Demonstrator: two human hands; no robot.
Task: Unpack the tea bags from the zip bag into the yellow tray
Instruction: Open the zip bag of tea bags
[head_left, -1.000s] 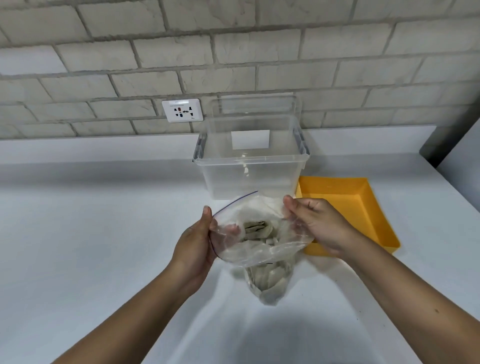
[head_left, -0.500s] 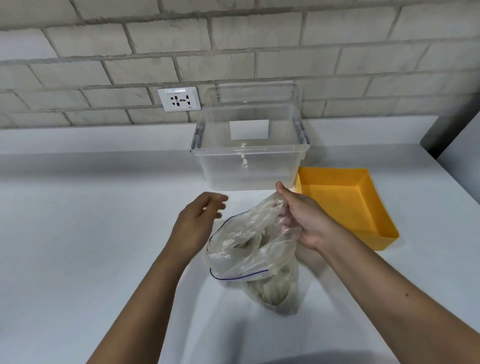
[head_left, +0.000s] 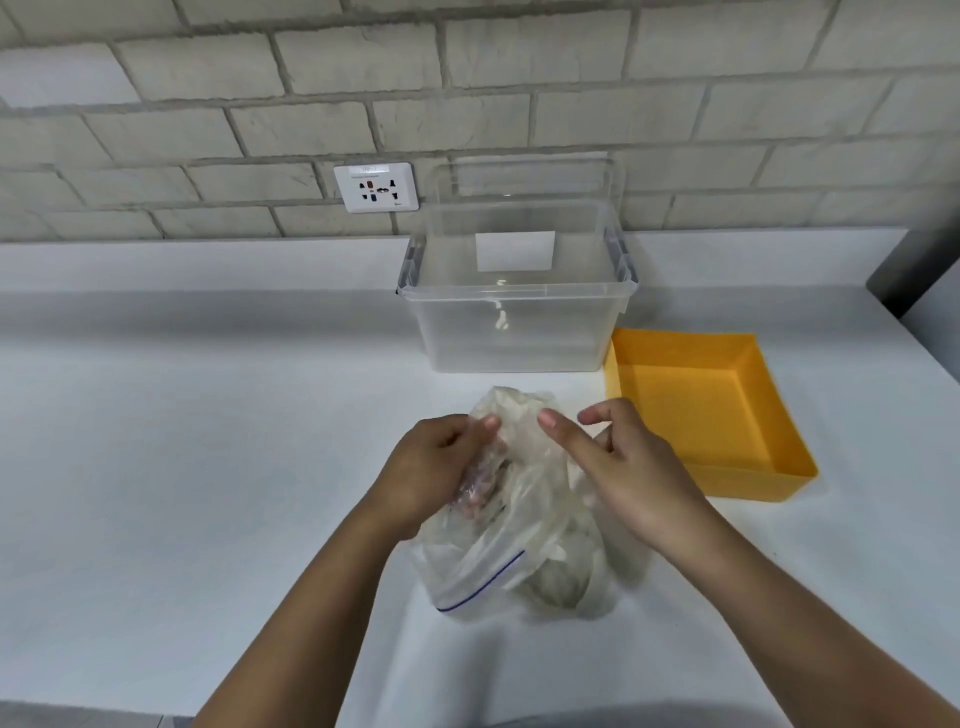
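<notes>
The clear zip bag (head_left: 524, 525) with a blue zip line stands crumpled on the white counter, its zip edge turned toward me. Pale tea bags (head_left: 556, 587) show as a lump through the plastic low in the bag. My left hand (head_left: 431, 467) grips the bag's upper left; its thumb lies outside and its curled fingers show pink through the plastic. On the upper right of the bag, my right hand (head_left: 618, 467) presses its thumb against the front, with the other fingers behind. The yellow tray (head_left: 691, 415) sits to the right, with nothing in it.
A clear plastic tub (head_left: 519, 332) stands behind the bag, touching the tray's far left corner. A wall socket (head_left: 375, 187) is set in the brick wall. A dark object (head_left: 924, 275) rises at the counter's far right edge.
My left hand, free and open half a second ago, has closed on the bag's left side. The bag has sunk and crumpled onto the counter, and my right hand has shifted its hold.
</notes>
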